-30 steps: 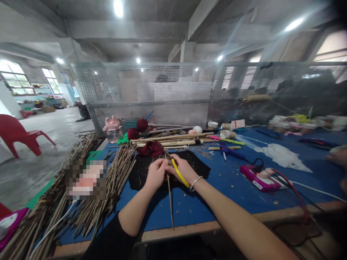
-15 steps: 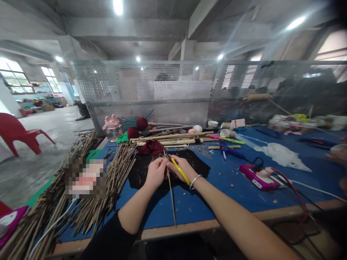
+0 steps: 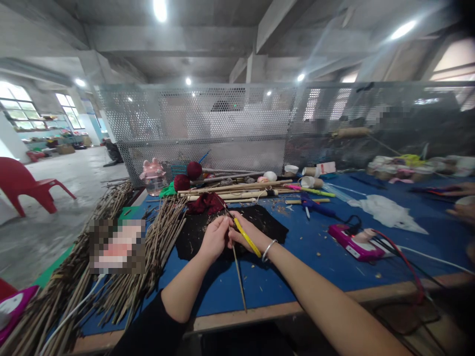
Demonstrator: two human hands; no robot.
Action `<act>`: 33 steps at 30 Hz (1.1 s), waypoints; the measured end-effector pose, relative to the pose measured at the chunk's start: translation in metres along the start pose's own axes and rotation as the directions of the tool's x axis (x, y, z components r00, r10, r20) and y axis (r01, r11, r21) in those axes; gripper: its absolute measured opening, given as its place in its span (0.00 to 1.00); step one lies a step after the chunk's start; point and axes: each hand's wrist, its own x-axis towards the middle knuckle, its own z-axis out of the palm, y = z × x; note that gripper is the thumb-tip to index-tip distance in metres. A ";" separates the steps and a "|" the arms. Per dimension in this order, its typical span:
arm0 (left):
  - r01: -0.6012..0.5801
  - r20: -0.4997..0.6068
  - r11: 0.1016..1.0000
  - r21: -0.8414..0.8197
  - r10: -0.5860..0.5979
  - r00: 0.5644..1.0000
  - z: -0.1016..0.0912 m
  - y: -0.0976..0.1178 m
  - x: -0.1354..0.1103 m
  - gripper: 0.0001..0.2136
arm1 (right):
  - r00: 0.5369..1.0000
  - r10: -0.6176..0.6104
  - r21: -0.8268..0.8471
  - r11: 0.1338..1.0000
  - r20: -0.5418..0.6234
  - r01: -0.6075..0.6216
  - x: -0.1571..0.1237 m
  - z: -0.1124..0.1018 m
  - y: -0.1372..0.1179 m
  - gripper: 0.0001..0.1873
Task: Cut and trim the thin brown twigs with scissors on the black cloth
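Note:
My left hand (image 3: 215,236) is closed, thumb and fingers pinching a thin twig (image 3: 238,274). The twig slants from my fingers toward the table's front edge. My right hand (image 3: 247,231), with a silver bangle at the wrist, is closed around a yellow-handled tool (image 3: 247,237). The tool's dark front end points away beside my fingertips; its exact kind is unclear. Both hands meet above a black cloth (image 3: 269,220) strewn with shavings. Just beyond them lies a dark red cloth (image 3: 206,203).
Bundles of twigs (image 3: 163,237) lie to the left. Behind my hands are long sticks (image 3: 237,188) and dark red balls (image 3: 181,182). A blue glue gun (image 3: 315,206), magenta power strip (image 3: 351,242) and white plastic bag (image 3: 389,212) are to the right, near another person's hand (image 3: 463,189).
The twig's lower end has swung slightly right, and its upper part no longer shows above my fingers. At the far right, another person's hand has come into view over the table.

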 end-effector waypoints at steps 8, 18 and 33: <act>0.023 0.089 0.993 -0.118 -0.013 0.996 0.000 -0.003 0.001 0.18 | 0.997 -0.021 0.244 0.970 0.073 0.003 0.000 0.009 0.006 0.37; -0.010 0.067 1.000 0.004 0.010 0.998 -0.001 -0.004 0.000 0.17 | 0.995 -0.084 -0.039 0.996 -0.063 0.081 -0.001 -0.001 -0.003 0.26; -0.027 -0.143 0.991 0.129 0.046 0.989 -0.001 0.005 -0.001 0.18 | 0.999 -0.006 -0.321 0.947 -0.053 -0.011 0.000 -0.001 -0.002 0.26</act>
